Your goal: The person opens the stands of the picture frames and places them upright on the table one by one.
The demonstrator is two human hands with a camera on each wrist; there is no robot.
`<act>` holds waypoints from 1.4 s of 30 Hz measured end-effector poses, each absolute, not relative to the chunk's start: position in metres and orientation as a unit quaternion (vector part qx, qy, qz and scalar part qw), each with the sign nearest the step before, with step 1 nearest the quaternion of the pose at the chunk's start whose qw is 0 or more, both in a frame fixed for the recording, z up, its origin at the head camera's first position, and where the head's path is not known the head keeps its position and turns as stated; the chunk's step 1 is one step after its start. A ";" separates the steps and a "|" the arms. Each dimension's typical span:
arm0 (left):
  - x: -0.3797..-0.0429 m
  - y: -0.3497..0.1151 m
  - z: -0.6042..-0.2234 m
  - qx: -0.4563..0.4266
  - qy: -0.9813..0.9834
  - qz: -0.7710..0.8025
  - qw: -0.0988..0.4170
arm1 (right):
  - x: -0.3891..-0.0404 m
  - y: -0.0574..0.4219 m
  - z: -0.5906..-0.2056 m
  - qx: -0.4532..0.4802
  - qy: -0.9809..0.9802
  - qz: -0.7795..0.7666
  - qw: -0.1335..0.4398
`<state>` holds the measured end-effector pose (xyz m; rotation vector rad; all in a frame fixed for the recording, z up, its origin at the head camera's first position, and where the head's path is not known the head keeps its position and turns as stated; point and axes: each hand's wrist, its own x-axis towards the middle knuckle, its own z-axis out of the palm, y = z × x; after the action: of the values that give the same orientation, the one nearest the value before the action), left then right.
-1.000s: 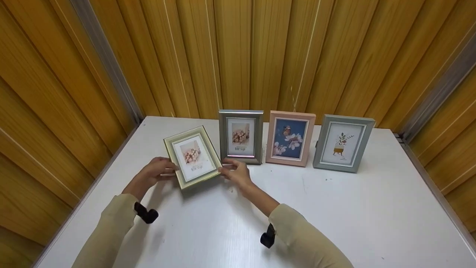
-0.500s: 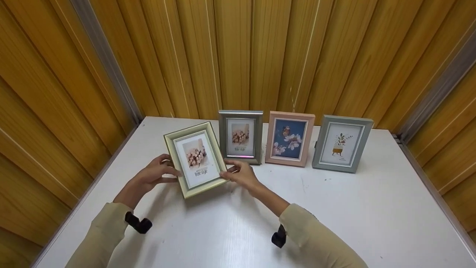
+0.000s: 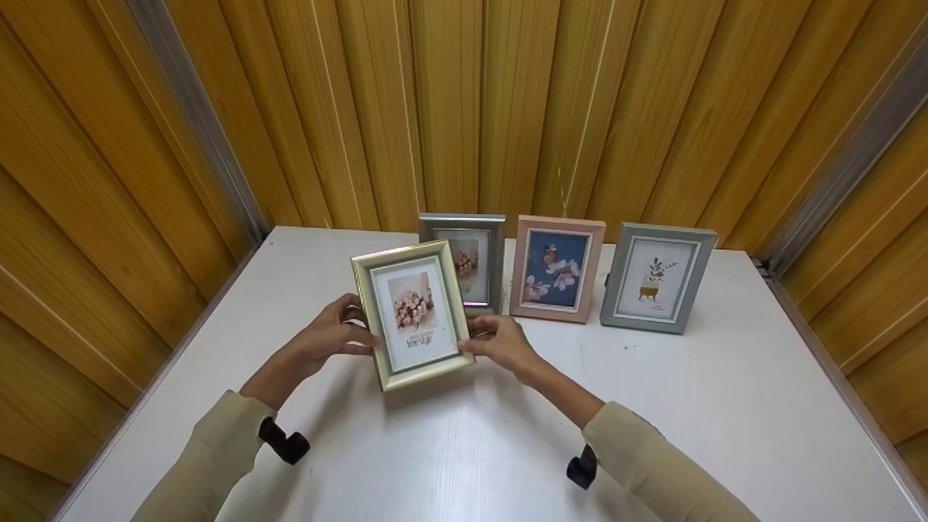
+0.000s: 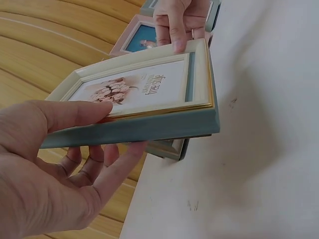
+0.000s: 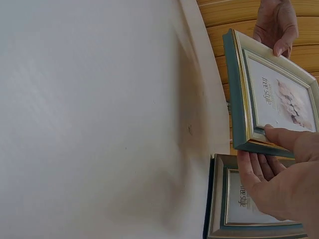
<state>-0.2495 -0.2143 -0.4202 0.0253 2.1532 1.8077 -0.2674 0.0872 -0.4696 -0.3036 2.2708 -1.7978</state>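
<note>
Between my two hands a cream picture frame [image 3: 417,380] with a gold edge hangs above the table, tilted slightly, its flower photo facing me. My left hand [image 3: 330,335] grips its left side, thumb on the front and fingers behind, as the left wrist view shows. On the lower right side my right hand [image 3: 504,344] pinches it, thumb in front. Partly hidden behind it stands a dark silver-grey picture frame [image 3: 496,268]. A pink picture frame [image 3: 516,268] and a grey-green picture frame [image 3: 615,279] stand upright to its right.
All of this is on a white table [image 3: 652,435] with wood-look panel walls [image 3: 522,109] at the back and both sides. The standing frames form a row near the back edge.
Both hands have carried the cream frame to the right and raised it more upright. It now covers part of the silver-grey frame. The other frames stay standing in their row.
</note>
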 end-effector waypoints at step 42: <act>-0.241 -0.100 -0.414 0.107 0.777 0.617 0.065 | -0.246 0.176 -0.470 -0.011 0.798 -0.600 0.063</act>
<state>-0.2410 -0.1004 -0.4141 0.3224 2.3440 1.8635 -0.2455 0.1757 -0.4697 -0.0345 2.4099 -1.8126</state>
